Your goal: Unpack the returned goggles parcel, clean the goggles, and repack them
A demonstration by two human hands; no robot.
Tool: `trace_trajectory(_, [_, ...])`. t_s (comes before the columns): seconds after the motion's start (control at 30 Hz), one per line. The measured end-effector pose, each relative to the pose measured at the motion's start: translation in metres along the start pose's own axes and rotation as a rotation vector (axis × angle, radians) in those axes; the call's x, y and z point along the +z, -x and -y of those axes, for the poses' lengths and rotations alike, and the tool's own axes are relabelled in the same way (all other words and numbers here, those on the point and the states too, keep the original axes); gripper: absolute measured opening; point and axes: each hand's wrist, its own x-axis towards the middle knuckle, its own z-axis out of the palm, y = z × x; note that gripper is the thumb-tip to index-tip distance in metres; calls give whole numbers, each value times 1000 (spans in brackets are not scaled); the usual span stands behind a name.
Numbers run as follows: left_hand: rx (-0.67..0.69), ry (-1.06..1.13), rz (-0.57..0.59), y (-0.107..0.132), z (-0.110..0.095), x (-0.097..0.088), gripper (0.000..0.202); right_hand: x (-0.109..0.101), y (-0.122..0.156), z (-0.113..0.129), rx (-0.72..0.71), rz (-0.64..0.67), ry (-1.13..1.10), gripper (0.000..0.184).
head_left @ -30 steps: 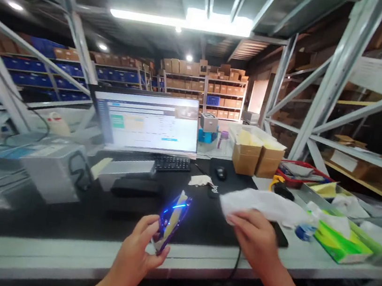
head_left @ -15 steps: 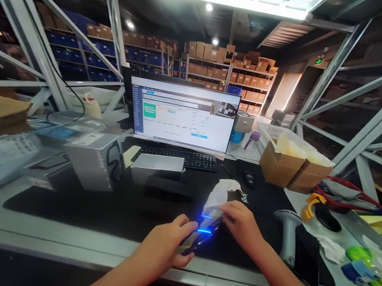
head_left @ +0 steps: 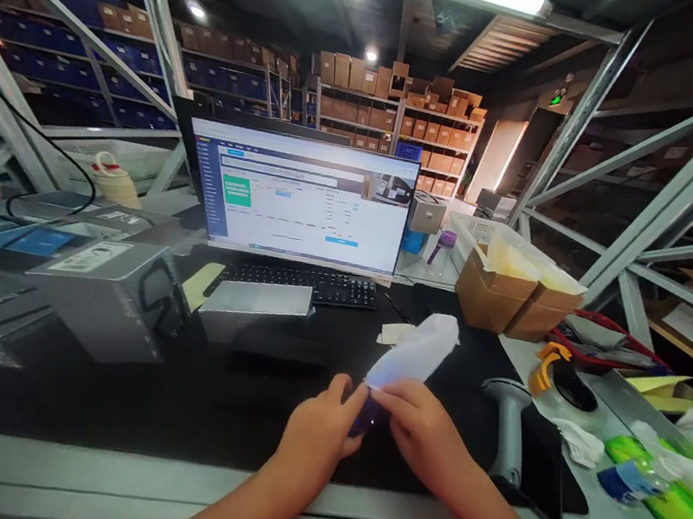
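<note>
Above the desk's front edge, my left hand (head_left: 322, 432) is closed round a dark device (head_left: 366, 417), most of it hidden by my fingers. A small point of light shows on it. My right hand (head_left: 423, 425) pinches the near end of a soft white pouch (head_left: 417, 353), which stretches away up and to the right. The pouch's near end meets the device between my two hands. Under the pouch's far part a small pale paper piece (head_left: 394, 333) lies on the black mat (head_left: 184, 408).
Left stands a grey printed box (head_left: 114, 304); a flat silver-topped box (head_left: 260, 299) lies before the keyboard (head_left: 335, 290) and monitor (head_left: 303, 202). Right are a barcode scanner (head_left: 509, 428), a phone (head_left: 540, 467), a tape dispenser (head_left: 562, 380), a bottle (head_left: 634, 479) and cardboard boxes (head_left: 489, 297).
The white pouch now reaches down over the device, and the blue glowing lines are mostly covered. My right hand has moved down, close to my left. The view has shifted right.
</note>
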Motion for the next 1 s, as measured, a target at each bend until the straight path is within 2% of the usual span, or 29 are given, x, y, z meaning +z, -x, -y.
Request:
trace_trajectory(0.2, [-155, 70, -150, 5, 1, 12, 41, 19, -8, 10, -11, -105, -164, 54])
trace_trajectory(0.33, [-110, -1, -215, 11, -2, 22, 48, 21, -11, 13, 52, -145, -203, 53])
trace_trajectory(0.47, [-37, -41, -171, 12, -2, 24, 37, 21, -10, 15, 15, -128, -187, 56])
trace_trajectory(0.63, [-116, 65, -154, 10, 2, 20, 39, 24, -10, 14, 48, -137, -234, 50])
trace_trajectory(0.7, [-158, 120, -114, 9, 2, 18, 42, 27, -8, 9, 82, -131, -262, 49])
trace_trajectory(0.8, [-225, 293, -9, 11, 3, 17, 57, 31, -3, -1, 197, -73, -306, 48])
trace_trajectory(0.87, [-249, 506, 38, 13, 5, 21, 73, 33, 1, -8, 297, -42, -323, 48])
trace_trajectory(0.93, [-253, 772, 45, 16, 9, 28, 83, 33, 4, -13, 377, -25, -346, 47])
trace_trajectory(1.0, [-266, 1007, 20, 19, 12, 37, 82, 32, 5, -14, 412, -7, -375, 45])
